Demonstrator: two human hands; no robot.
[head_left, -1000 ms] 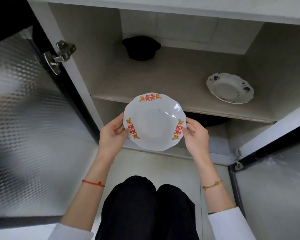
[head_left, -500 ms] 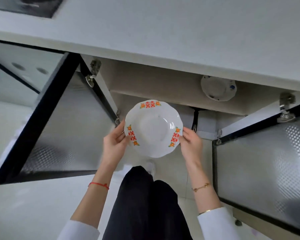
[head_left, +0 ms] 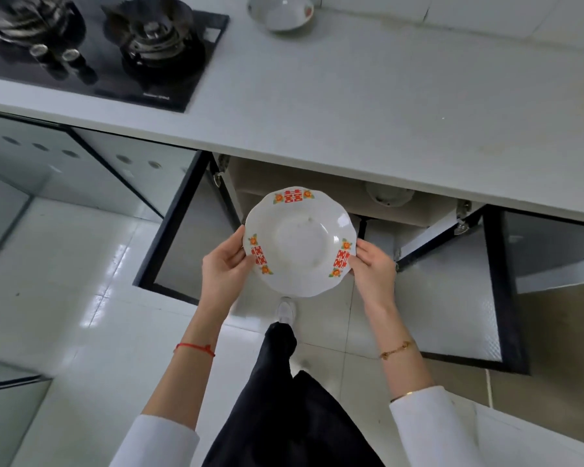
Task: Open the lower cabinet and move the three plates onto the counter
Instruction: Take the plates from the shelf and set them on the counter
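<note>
A white plate with red and orange rim marks (head_left: 299,242) is held level in front of the open lower cabinet, below the counter's front edge. My left hand (head_left: 225,264) grips its left rim and my right hand (head_left: 373,267) grips its right rim. A second white plate (head_left: 388,197) lies on the cabinet shelf, mostly hidden under the counter edge. Another white dish (head_left: 282,11) sits at the back of the grey counter (head_left: 368,106).
A black gas hob (head_left: 91,45) with two burners fills the counter's left part. Both cabinet doors stand open: the left door (head_left: 186,230) and the right door (head_left: 466,291). My legs and a white shoe (head_left: 285,311) are on the tiled floor below.
I have risen from a crouch; the view moved from inside the cabinet up over the counter. The plate came up and out of the cabinet, still held by both hands.
</note>
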